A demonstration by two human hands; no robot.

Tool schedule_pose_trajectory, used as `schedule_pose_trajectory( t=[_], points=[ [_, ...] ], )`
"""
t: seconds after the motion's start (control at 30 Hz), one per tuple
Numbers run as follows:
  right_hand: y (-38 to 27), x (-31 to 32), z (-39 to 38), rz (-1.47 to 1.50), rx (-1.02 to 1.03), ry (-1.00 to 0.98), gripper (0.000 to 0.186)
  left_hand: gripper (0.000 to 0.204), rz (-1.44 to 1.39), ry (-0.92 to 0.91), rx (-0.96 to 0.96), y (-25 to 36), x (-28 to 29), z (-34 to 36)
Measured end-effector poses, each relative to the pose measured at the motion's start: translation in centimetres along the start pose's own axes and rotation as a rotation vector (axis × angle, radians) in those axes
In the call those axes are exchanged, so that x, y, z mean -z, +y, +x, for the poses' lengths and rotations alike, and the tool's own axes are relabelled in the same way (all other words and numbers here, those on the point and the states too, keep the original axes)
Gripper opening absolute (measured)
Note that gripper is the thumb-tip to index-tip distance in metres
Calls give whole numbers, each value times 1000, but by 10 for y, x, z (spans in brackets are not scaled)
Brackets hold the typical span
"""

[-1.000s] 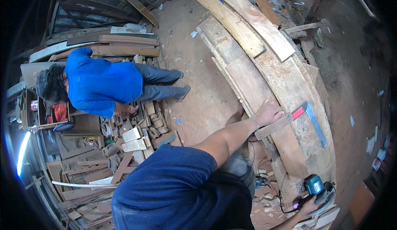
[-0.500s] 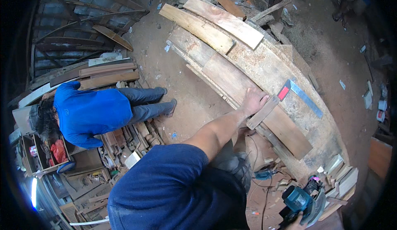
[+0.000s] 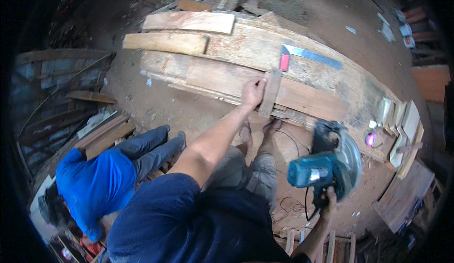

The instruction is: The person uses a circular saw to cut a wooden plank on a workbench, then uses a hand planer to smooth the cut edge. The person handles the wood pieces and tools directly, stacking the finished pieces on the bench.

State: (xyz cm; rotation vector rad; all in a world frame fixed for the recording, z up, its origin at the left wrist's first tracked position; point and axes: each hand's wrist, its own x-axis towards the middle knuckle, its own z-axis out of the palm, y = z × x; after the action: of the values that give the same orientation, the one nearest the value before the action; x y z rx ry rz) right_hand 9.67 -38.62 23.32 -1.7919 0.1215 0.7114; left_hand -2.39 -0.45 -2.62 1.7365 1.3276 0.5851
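1. Table point(image 3: 362, 95): wooden, sawdusty; carries the pieces.
2. Brown plank point(image 3: 312, 96): lies flat lengthwise, probably for full support.
3. Circular saw point(image 3: 316, 169): right hand point(image 3: 330, 200), grip clamped on handle; held off the plank, probably keeping the blade clear.
4. Wood strip point(image 3: 270, 92): crosses plank; left hand point(image 3: 254, 92) against it, probably steadying; can't tell whether grip is closed.
5. Square point(image 3: 314, 58): red part by strip's far end.

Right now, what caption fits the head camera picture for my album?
Left hand by a short wood strip laid across a plank; right hand holding a teal circular saw.
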Motion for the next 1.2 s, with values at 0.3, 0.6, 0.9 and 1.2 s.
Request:
schedule_pose_trajectory(
  t=[0.3,0.6,0.9,1.2],
  points=[
    [47,-90,20,396,-85,-177,40,34,29,-83,184,10,4,3],
    [83,-113,35,560,-150,-227,39,25,84,-3,7,14,3,-1],
    [92,-120,38,558,-147,-274,30,25,143,-20,-51,13,-2,0],
    [101,-115,42,531,-141,-319,35,33,423,-122,-237,14,4,21]
  ],
)
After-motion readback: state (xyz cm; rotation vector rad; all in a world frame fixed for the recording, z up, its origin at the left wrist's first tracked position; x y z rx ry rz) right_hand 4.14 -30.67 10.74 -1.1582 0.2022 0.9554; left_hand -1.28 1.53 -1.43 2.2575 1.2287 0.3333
